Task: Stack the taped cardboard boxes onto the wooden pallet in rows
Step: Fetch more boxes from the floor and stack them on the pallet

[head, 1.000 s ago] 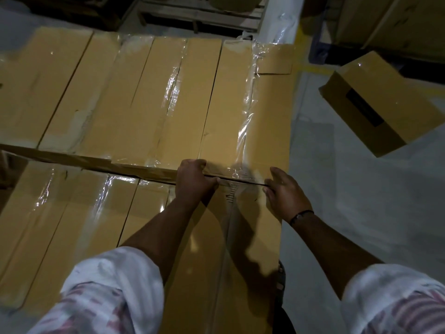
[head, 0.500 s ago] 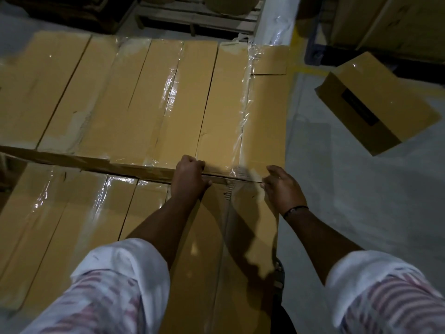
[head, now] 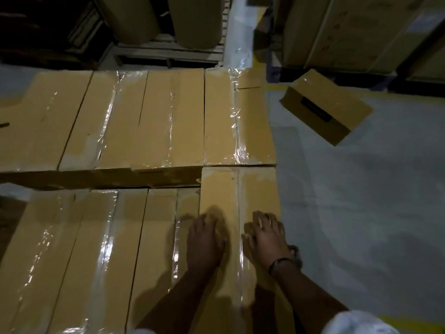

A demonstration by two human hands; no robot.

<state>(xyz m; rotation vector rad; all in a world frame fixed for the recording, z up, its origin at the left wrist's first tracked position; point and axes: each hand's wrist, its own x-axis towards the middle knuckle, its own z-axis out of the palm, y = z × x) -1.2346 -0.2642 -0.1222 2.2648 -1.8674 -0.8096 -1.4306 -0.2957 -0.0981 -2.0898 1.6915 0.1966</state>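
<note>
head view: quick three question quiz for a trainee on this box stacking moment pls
1. True or false: the left hand and right hand both rest on top of the near right-end box.
2. Where does the loose box lie? A on the grey floor right of the stack; B on top of the stack; C in the hands.
3. Fill in: the stack's boxes are sealed with clear ____.
Key: 1 true; 2 A; 3 tape.

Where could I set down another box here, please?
The lower near row has a free top, bordered by the far row and the box under the left hand and right hand. Bare floor lies right of it, before the loose box. Rolls crowd the back.
</note>
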